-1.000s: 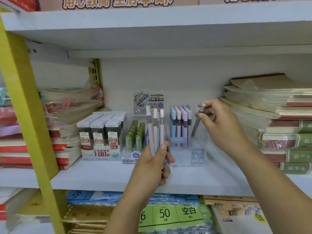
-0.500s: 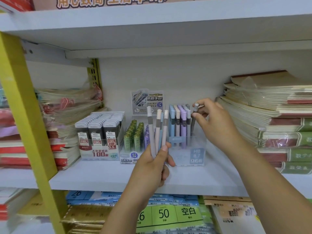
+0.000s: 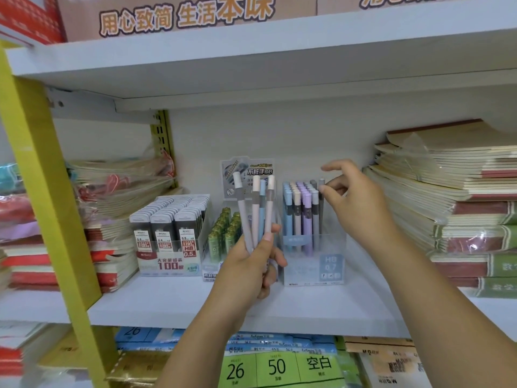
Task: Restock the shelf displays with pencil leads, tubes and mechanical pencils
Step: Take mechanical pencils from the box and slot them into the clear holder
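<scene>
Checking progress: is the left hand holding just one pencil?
No, the left hand grips four pencils, fanned upright in front of the shelf.

left hand (image 3: 251,264) upright at centre, fingers curled round a fan of mechanical pencils (image 3: 255,208); right hand (image 3: 361,208) at its 2 o'clock, fingers loosely spread, holding nothing.

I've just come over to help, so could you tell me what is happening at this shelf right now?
A person is restocking the shelf. The left hand grips four mechanical pencils upright in front of it. The right hand is at the clear display box, its thumb beside a grey pencil standing at the box's right end, the other fingers lifted off it.
</scene>
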Available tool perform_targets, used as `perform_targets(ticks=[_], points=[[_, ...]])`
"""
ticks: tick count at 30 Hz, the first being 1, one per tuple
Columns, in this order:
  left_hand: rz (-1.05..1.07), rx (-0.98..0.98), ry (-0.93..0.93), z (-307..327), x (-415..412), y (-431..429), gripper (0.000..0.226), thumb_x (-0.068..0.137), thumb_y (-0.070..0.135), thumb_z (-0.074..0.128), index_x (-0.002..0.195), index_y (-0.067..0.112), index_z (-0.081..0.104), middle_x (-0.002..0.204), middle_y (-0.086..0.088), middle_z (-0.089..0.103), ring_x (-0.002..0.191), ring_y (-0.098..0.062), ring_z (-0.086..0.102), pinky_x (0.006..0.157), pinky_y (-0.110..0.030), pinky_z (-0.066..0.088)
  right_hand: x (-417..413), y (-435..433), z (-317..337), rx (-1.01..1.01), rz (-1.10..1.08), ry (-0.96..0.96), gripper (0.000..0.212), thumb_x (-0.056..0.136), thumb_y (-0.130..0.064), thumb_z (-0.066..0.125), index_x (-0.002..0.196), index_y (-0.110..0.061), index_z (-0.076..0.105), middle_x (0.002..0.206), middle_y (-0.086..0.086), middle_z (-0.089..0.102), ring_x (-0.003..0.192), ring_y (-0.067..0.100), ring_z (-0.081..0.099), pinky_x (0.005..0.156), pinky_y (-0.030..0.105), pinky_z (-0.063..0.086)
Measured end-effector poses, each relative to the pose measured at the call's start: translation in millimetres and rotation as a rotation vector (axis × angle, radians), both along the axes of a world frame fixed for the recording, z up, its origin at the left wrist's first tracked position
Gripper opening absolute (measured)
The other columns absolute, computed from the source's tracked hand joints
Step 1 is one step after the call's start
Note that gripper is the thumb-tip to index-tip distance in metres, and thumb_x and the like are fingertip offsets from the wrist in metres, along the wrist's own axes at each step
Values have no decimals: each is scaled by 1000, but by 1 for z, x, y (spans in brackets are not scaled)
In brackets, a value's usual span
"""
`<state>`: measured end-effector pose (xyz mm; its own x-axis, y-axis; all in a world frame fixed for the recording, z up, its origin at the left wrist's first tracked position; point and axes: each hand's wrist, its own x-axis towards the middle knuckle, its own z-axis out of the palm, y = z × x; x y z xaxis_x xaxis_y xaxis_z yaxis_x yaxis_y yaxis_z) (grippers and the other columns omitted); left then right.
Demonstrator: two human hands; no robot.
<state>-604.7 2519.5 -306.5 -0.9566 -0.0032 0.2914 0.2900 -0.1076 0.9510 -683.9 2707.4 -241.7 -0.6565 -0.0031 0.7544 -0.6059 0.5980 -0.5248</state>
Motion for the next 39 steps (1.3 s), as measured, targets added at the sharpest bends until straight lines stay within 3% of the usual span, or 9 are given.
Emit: perform_targets(ticks=[7, 12, 16, 19, 26, 29, 32, 35, 39], points=[[-19, 23, 20, -3, -4, -2, 24, 102, 37, 48, 114, 36, 69, 69, 1, 61, 45, -9, 38, 39, -20, 29, -9, 0, -9, 13, -108, -38, 13, 91, -21, 64, 96, -32, 65, 102, -2, 44, 96, 15, 50, 80, 24, 36], [-86, 66, 19, 7, 1, -4, 24, 101, 37, 49, 104, 35, 73, 67, -1, 59, 43, -10, 36, 39, -20, 27, 7, 1, -14, -99, 4, -139, 32, 99, -18, 47, 126, -31, 59, 117, -4, 47, 99, 10, 52, 86, 22, 37], [-198, 46, 34, 15, 13, -2, 24, 100, 36, 51, 105, 32, 73, 69, -1, 60, 44, -9, 40, 39, -19, 30, 39, 1, 2, -117, 29, 51, 24, 97, -22, 53, 114, -34, 64, 97, -19, 64, 85, -2, 55, 75, 10, 39], [-270, 20, 45, 19, 21, 2, 23, 99, 35, 53, 107, 28, 73, 71, -2, 61, 45, -10, 41, 40, -19, 31, 61, -5, 13, -196, 302, -70, 23, 94, -31, 57, 114, -42, 61, 88, -22, 72, 87, -10, 62, 74, 12, 42], [-331, -75, 44, 19, 24, 8, 24, 100, 39, 54, 114, 29, 70, 79, -4, 67, 50, -12, 52, 42, -21, 37, 76, -12, 15, -319, 547, -173, 26, 90, -17, 65, 110, -34, 63, 82, -2, 76, 76, 6, 68, 61, 13, 48], [-245, -90, 34, 18, 22, 7, 27, 100, 38, 52, 122, 28, 65, 83, -4, 71, 54, -13, 55, 43, -22, 40, 77, -6, 20, -436, 510, -82, 24, 92, -9, 61, 106, -27, 59, 81, 1, 76, 70, 12, 69, 57, 17, 50], [-146, -84, 27, 17, 17, 2, 23, 104, 34, 48, 116, 34, 68, 72, 0, 65, 46, -9, 41, 41, -20, 33, 78, 5, 27, -526, 437, 81, 24, 94, -9, 59, 103, -31, 54, 83, 0, 75, 71, 12, 69, 59, 19, 51], [-94, -62, 3, 16, 13, -2, 24, 103, 35, 49, 109, 34, 71, 61, 5, 49, 44, -7, 31, 40, -18, 28, 79, 13, 26, -413, 369, 155, 28, 93, -13, 61, 103, -38, 54, 86, 0, 72, 79, 12, 69, 68, 20, 53], [-66, -84, -18, 12, 9, -5, 30, 98, 46, 51, 113, 25, 65, 58, 11, 32, 46, -7, 24, 40, -18, 25, 70, 7, 15, -196, 294, 77, 27, 90, -13, 64, 103, -35, 55, 81, -2, 69, 77, 12, 65, 66, 19, 50]])
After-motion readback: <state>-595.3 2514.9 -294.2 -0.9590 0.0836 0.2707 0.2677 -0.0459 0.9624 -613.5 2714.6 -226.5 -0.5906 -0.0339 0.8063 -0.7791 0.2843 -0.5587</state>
